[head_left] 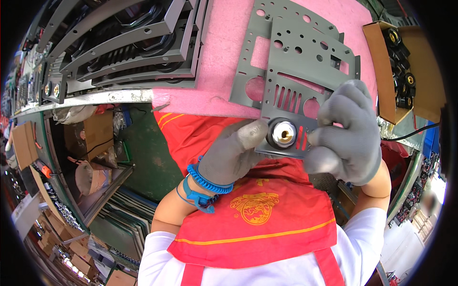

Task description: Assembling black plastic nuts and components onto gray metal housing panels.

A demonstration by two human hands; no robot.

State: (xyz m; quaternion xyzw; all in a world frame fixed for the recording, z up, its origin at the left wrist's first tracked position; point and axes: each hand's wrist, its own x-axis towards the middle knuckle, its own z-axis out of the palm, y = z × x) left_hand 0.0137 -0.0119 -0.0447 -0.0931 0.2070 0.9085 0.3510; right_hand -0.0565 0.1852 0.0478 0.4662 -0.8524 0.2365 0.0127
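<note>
A grey metal panel (305,62) with slots and round holes is tilted up over the pink foam mat (224,52). My left hand (234,150), in a grey glove, grips its lower edge, thumb beside a round silver and brass fitting (282,133) set in the panel. My right hand (348,131), also gloved, pinches the panel's lower right corner next to that fitting. A second grey panel (253,52) lies flat under the first. A blue coiled wrist strap (205,183) circles my left wrist.
An open cardboard box (381,71) of black and brass round parts stands at the right of the mat. Grey metal frames (129,43) are stacked at the upper left. Cardboard boxes (95,131) and stacked sheets lie on the floor at left. A red apron covers my front.
</note>
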